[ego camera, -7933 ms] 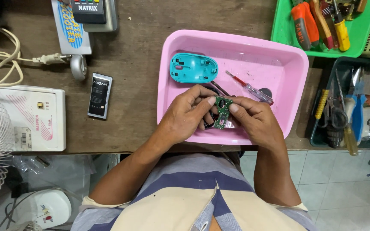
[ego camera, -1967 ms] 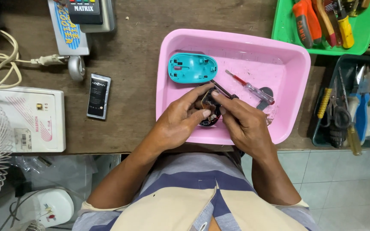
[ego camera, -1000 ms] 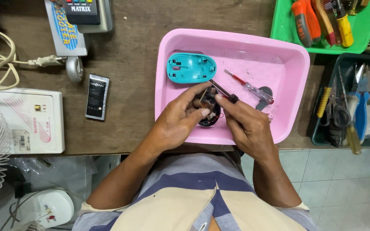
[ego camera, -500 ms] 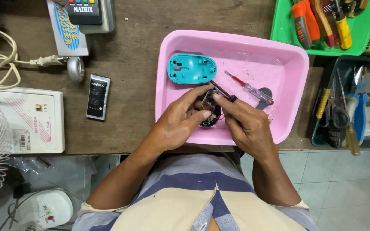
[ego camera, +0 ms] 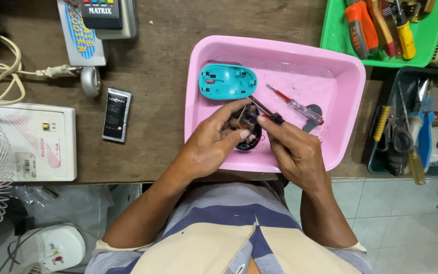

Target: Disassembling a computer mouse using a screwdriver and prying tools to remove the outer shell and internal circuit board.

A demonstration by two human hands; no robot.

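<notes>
Over the pink tray [ego camera: 330, 66], at 6 o'clock of the teal mouse cover [ego camera: 227, 81], the black mouse base [ego camera: 249, 134] is pinched by the left hand [ego camera: 211, 147], while a thin black tool [ego camera: 263, 107] is pinched by the right hand [ego camera: 292, 152], which should be kept steady and pressed lightly.

A phone battery [ego camera: 116, 113] lies on the wooden table [ego camera: 158, 76], near a green tool tray [ego camera: 336, 35].

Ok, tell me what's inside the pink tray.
In the pink tray lie a teal mouse shell, a red-handled screwdriver and a small grey part. The left hand and right hand hold a dark mouse base, hiding what lies beneath.
</notes>
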